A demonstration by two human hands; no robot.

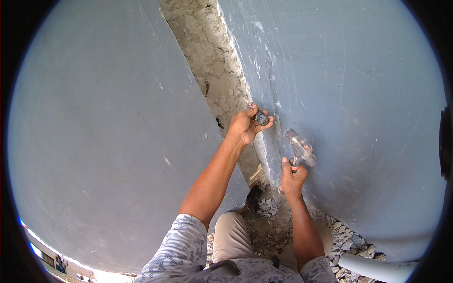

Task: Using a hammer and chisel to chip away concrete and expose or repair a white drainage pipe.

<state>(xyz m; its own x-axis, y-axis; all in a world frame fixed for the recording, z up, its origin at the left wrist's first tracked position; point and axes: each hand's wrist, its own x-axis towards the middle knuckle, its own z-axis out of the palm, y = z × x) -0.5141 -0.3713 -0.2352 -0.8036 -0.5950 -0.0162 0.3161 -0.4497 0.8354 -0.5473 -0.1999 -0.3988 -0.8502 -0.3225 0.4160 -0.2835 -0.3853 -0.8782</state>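
Note:
My left hand (246, 123) is closed round a chisel (262, 118), its dark round striking end facing me and its far end against the edge of a rough channel (207, 61) cut into the grey wall (118, 94). Lower and to the right, my right hand (293, 177) grips a hammer (301, 147) by its dark handle, which has an orange band. The hammer's metal head is smeared by motion and stands apart from the chisel. Much of the chisel's shaft is hidden by my left fingers.
Broken rubble (347, 240) lies along the wall's foot, with more debris (268, 207) below the channel. A white pipe (377, 268) rests at the lower right. My knee (230, 236) is close to the wall. A dark object (445, 144) sits at the far right rim.

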